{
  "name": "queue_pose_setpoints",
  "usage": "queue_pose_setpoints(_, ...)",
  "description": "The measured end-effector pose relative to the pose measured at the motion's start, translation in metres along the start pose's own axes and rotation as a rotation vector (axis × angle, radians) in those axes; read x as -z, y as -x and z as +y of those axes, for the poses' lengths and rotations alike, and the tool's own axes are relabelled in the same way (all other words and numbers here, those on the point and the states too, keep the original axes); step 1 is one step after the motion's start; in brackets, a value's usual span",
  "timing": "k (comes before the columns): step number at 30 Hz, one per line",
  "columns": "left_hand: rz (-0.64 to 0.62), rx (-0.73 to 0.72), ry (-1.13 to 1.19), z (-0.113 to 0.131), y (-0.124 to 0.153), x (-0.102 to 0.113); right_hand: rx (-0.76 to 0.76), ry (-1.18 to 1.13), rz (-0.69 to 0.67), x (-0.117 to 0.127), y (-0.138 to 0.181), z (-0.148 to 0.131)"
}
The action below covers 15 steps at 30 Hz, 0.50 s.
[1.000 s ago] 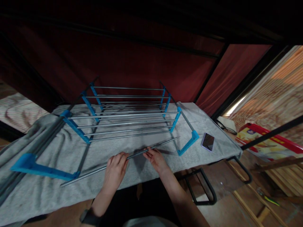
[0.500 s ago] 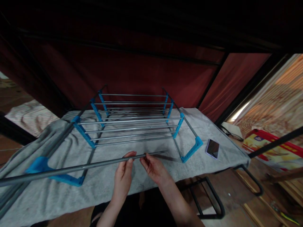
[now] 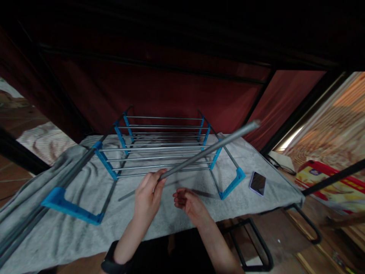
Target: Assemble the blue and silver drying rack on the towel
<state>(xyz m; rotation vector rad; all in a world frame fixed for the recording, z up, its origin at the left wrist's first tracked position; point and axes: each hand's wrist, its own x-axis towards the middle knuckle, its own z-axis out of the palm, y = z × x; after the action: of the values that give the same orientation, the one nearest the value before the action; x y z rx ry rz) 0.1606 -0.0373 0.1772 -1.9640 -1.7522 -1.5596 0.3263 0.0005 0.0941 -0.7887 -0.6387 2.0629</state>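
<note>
In left hand (image 3: 148,192), pinched partway along: metal rod (image 3: 199,156), slanting up rightward in front of rack (image 3: 106,162), above grey cloth (image 3: 119,224). Right hand (image 3: 189,203) half-curled, empty. Best steadied with both hands, kept clear of rack.

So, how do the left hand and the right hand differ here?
The left hand grips the grey rod; the right hand is half open and holds nothing.
The left hand has a dark wristband behind it; the right hand shows none.
Both are bare and seen against the grey cloth.
</note>
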Motion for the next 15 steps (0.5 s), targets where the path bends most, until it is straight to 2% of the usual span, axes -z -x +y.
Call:
queue_pose_setpoints(6,-0.205,-0.155,-0.270,-0.026,0.021,-0.027,0.104,0.022,0.094,0.010,0.001,-0.007)
queue_pose_setpoints(11,-0.327,-0.133,-0.366,-0.048,0.042,-0.042,0.178,0.027,0.173,0.021,-0.002,-0.010)
queue_pose_setpoints(15,-0.415,-0.110,-0.436,-0.061,0.053,-0.048,0.206,-0.007,0.180,0.028,-0.004,-0.010)
